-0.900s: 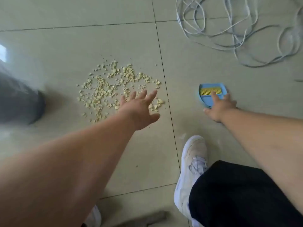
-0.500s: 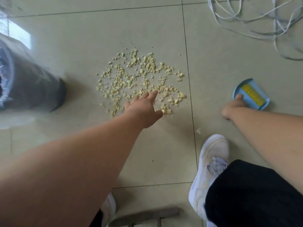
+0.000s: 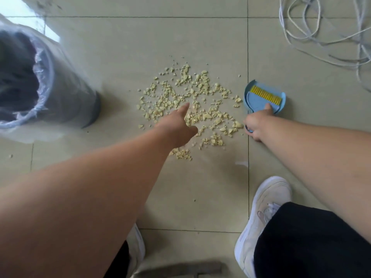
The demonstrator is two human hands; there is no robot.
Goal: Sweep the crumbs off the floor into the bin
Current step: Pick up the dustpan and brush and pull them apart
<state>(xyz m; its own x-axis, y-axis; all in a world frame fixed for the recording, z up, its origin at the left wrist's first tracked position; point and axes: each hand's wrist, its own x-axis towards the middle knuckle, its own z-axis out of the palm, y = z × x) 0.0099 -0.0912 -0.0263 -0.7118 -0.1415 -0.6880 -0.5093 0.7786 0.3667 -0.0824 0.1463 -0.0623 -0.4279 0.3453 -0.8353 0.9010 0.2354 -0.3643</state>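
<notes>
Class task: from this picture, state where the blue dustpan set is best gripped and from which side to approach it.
Grip the blue dustpan by its short handle at the near end, coming from the person's side. The right hand already holds it there; its wide mouth points away.

We note a tangle of pale grey cable (image 3: 321, 37) lying in loops on the tiles at the upper right of the frame, running off the top and right edges. We record a white lace-up shoe (image 3: 261, 213) at the lower right, flat on the tiles, with a black trouser leg (image 3: 313, 243) covering its heel end. Part of a second white shoe (image 3: 137, 243) shows at the bottom centre. A blurred grey object (image 3: 176, 268) lies along the bottom edge; we cannot identify it.
</notes>
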